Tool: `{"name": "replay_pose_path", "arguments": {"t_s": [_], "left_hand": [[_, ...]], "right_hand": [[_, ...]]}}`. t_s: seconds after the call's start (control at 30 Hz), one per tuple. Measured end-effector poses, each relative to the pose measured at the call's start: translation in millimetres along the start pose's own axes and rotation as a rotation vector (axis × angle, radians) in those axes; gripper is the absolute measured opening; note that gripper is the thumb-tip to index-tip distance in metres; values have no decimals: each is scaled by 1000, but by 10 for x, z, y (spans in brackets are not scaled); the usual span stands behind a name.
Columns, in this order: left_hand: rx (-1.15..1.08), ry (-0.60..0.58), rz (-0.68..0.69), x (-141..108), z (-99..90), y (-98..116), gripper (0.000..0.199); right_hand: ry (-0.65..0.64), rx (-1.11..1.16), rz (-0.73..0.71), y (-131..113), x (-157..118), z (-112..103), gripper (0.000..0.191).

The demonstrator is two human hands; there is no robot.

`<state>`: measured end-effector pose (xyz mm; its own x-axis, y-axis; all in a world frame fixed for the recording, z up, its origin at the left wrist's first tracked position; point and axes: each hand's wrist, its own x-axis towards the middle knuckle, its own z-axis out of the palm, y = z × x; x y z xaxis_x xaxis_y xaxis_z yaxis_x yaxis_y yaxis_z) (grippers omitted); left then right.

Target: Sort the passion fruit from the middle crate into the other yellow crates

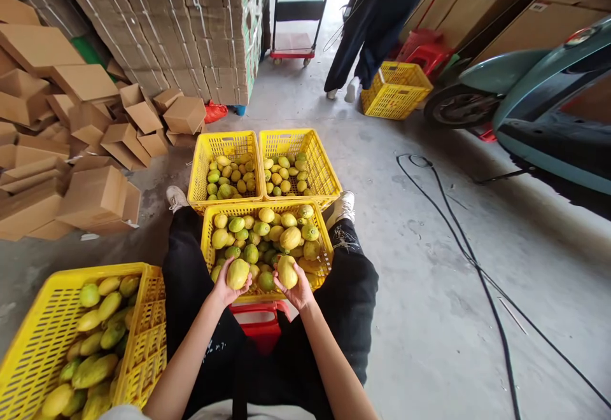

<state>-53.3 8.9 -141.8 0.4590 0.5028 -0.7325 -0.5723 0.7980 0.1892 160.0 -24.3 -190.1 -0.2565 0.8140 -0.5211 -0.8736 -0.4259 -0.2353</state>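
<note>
My left hand [225,291] is closed around a yellow lemon [237,274], and my right hand [300,291] grips another yellow lemon [287,272]. Both are held over the near edge of a yellow plastic crate [209,232] between my knees. Inside that crate lie many yellow and green lemons [290,238]. Just beyond it two more yellow crates stand side by side, the left crate [198,165] and the right crate [329,175], each partly filled with smaller-looking lemons. By my left leg is a large yellow crate [33,324] with longer yellow-green fruit [95,370].
Cardboard boxes [95,197] are heaped at left, beside a strapped cardboard stack [167,32]. A hand cart [293,41], a walking person [377,19] and a yellow crate [396,92] are ahead. At right are a scooter [515,89] and a black cable [470,258] on the floor.
</note>
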Motion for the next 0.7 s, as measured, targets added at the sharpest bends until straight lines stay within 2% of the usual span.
{"name": "replay_pose_path", "arguments": {"t_s": [0.23,0.33,0.43,0.57,0.7], "left_hand": [[51,65,9,47,31,-203,38],[28,41,19,91,-3,-191,34],[-32,11,31,115,-36,-153,35],[-83,51,81,114,-60,-126,34],[-81,-1,111,107,-80,-127,26]], "right_hand": [[45,-18,-24,54,67,-68,40],[32,14,-23,19,62,-50,35],[-19,57,7,-28,30,-12,41],[-88,95,14,-46,11,6,36],[-27,83,47,-35,25,-50,41]]}}
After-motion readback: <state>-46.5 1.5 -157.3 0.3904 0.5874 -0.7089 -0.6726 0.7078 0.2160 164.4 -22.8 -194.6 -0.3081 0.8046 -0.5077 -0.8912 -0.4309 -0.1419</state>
